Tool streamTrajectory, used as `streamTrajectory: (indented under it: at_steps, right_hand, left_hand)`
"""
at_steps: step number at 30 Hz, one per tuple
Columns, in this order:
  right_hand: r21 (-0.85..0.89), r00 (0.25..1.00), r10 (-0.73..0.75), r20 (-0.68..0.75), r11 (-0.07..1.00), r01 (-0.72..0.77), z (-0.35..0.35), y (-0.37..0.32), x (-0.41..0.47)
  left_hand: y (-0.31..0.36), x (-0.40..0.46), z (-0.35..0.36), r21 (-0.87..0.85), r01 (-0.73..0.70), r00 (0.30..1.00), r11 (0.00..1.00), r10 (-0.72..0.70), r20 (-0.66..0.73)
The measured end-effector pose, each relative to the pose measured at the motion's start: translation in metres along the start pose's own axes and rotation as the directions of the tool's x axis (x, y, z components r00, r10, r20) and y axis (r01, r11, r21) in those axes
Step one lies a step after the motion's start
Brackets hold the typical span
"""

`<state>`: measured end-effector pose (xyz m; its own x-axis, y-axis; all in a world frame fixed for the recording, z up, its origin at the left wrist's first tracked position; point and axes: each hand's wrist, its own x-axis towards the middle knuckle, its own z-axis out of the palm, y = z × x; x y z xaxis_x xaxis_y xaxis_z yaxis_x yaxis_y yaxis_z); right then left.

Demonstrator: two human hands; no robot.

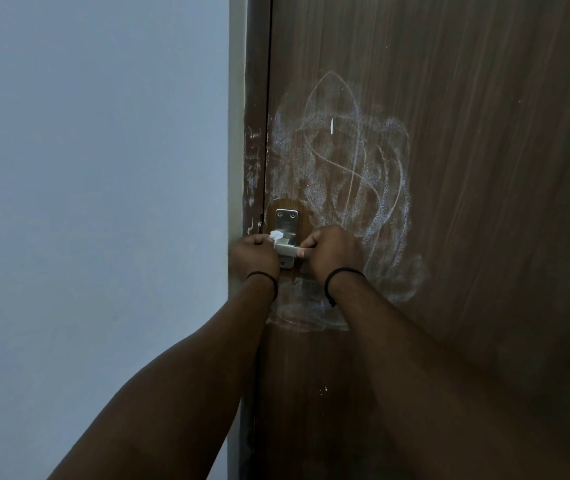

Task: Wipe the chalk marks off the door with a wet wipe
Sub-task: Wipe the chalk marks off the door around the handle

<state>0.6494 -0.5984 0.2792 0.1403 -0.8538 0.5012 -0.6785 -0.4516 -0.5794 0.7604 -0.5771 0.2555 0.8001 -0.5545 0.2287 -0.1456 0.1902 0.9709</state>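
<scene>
The wet wipe (276,235) was bunched small and white in my left hand (254,256), fingers curled tight round it, right at the metal door handle (288,250). My right hand (335,252) gripped the handle's lever from the other side. Chalk marks (352,174) looped and smeared across the brown door (484,133) above the handle plate, with more smudges below my wrists. A pale wall (96,168) stood to the left.
</scene>
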Motion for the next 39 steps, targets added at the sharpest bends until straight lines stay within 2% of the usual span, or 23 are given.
streamTrajectory:
  at_steps: [7,15,21,29,32,35,39]
  right_hand:
    - [-0.044,1.0,-0.01,-0.021,0.999,0.01,0.002,0.002,0.0]
    - [-0.013,1.0,-0.001,-0.02,1.0,0.001,0.001,0.002,-0.001]
    - [-0.026,1.0,-0.011,-0.015,1.0,0.011,0.002,0.003,0.001]
    - [-0.006,1.0,-0.01,-0.021,1.0,0.01,0.001,0.002,-0.003]
    - [0.004,1.0,-0.015,-0.025,1.0,0.015,0.001,0.002,-0.003]
    - [0.001,1.0,-0.01,-0.026,1.0,0.01,0.001,0.002,-0.003]
    - [0.005,1.0,-0.01,-0.007,1.0,0.01,0.0,0.004,-0.003]
  left_hand:
    - [0.04,0.021,0.008,0.08,-0.18,0.983,0.98,0.183,-0.022]
    - [-0.005,0.005,0.002,0.192,-0.106,0.993,0.976,0.114,-0.033]
    - [0.03,0.017,0.006,0.138,-0.209,0.977,0.968,0.213,-0.015]
    - [-0.008,0.006,0.0,0.122,-0.038,0.999,0.992,0.039,-0.004]
    - [0.012,0.015,0.005,0.093,-0.083,0.996,0.992,0.084,-0.008]
    - [0.017,0.019,0.009,0.156,-0.139,0.99,0.978,0.144,-0.016]
    - [-0.023,0.008,0.01,0.265,-0.062,0.998,0.962,0.067,-0.009]
